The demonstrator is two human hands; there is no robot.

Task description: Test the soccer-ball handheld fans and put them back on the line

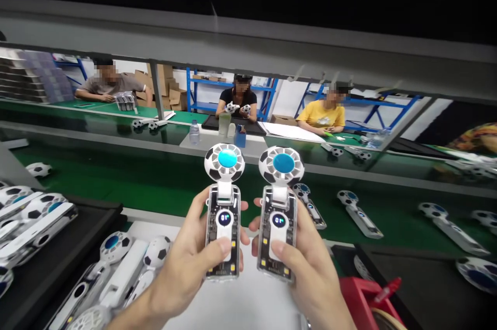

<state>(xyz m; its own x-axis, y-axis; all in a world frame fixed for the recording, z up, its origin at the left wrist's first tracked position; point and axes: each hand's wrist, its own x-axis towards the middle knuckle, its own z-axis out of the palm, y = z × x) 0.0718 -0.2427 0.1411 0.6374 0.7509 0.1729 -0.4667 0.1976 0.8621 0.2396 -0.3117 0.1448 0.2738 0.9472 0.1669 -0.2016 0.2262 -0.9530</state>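
Observation:
My left hand [190, 257] is closed round a handheld fan [223, 206] with a football-patterned head, a blue centre and a clear handle. Its thumb presses the white button strip, and the small display above is lit. My right hand [303, 263] grips a second, matching fan [278, 211] in the same way, thumb on the white strip, display lit. Both fans stand upright side by side, almost touching, above a white sheet [248, 304] on the bench.
More fans lie in a black tray [58, 257] at left and on the green conveyor belt [388, 216] ahead. A red tape dispenser [368, 299] sits at lower right. Three people work across the line. A water bottle [194, 132] stands on the divider.

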